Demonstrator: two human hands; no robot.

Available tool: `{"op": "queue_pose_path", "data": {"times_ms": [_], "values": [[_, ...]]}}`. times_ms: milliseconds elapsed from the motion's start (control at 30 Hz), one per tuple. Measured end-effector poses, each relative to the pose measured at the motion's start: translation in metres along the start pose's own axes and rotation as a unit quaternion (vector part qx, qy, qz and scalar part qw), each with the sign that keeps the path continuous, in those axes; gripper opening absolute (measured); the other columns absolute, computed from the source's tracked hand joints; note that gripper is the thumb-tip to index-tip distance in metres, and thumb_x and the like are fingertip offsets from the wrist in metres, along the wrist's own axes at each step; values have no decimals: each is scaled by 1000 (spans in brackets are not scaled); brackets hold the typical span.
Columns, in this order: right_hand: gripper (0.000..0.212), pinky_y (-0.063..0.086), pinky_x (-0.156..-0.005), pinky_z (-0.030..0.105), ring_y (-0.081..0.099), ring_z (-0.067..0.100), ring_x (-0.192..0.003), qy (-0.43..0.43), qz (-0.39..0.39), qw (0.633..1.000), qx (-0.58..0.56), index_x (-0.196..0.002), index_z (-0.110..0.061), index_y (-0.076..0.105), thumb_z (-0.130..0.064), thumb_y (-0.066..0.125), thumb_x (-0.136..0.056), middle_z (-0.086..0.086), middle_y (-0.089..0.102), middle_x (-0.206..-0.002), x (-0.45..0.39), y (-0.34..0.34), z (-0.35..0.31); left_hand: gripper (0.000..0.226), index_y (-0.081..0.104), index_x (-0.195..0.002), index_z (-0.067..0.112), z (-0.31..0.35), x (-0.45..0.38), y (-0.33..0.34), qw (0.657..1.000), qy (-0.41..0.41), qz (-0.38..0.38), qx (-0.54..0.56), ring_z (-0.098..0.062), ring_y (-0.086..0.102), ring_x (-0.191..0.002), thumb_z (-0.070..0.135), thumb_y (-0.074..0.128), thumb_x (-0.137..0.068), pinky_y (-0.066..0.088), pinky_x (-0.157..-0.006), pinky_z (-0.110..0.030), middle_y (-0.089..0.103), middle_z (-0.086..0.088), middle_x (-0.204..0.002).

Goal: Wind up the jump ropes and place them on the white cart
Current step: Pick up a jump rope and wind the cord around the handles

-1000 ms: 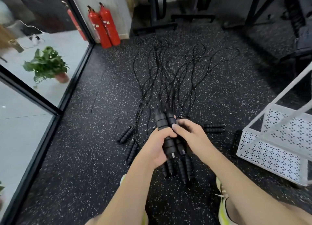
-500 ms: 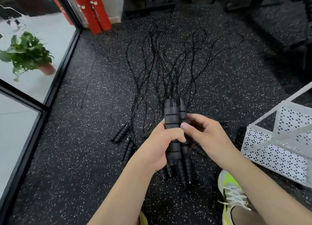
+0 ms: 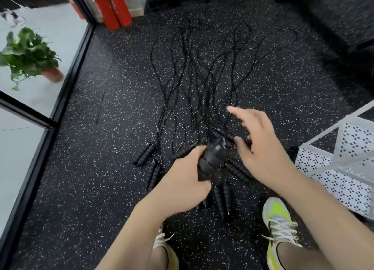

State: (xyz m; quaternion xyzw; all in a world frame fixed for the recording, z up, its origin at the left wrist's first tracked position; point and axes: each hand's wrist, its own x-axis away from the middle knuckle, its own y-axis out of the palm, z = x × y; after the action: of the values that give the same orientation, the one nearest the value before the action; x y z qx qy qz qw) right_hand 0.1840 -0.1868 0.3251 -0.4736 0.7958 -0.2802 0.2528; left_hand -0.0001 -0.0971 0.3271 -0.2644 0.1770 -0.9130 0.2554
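My left hand [image 3: 186,180] grips a pair of black ribbed jump rope handles [image 3: 212,158], tilted up and to the right above the floor. My right hand [image 3: 261,148] hovers just to the right of them with fingers spread and holds nothing. Thin black rope cords [image 3: 202,77] fan out over the speckled floor beyond the hands. Several more black handles lie on the floor: a pair at the left [image 3: 144,154], another pair [image 3: 153,174] below it, and others [image 3: 222,198] under my hands. The white perforated cart [image 3: 336,176] stands at the right edge.
Red fire extinguishers [image 3: 113,8] stand at the back left beside a glass wall with a black frame [image 3: 66,83]. A potted green plant [image 3: 28,57] sits beyond the glass. My feet in yellow-white shoes [image 3: 279,225] are at the bottom. Dark gym equipment stands at the back.
My right hand has let go of the handles and opened, moving up and to the right. The left hand keeps the handles, now tilted rightward. The view has dropped lower.
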Motion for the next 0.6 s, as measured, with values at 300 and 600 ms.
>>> {"op": "queue_pose_path", "data": {"times_ms": [300, 600], "values": [[17, 5, -121, 28, 55, 8, -123, -40, -166, 963, 207, -114, -30, 66, -32, 58, -99, -12, 68, -115, 9, 21, 8, 72, 21, -145, 43, -19, 14, 3, 945, -5, 63, -321, -27, 60, -103, 17, 58, -89, 48, -78, -38, 55, 7, -124], [42, 45, -83, 18, 55, 7, -86, -63, 45, 996, -33, -141, -11, 56, -34, 45, -108, -3, 63, -96, 23, 45, -26, 34, 60, -109, 29, -10, 2, 0, 959, -44, 132, 248, -7, 58, -69, 7, 75, -87, 48, -66, -24, 65, 8, -82]]}}
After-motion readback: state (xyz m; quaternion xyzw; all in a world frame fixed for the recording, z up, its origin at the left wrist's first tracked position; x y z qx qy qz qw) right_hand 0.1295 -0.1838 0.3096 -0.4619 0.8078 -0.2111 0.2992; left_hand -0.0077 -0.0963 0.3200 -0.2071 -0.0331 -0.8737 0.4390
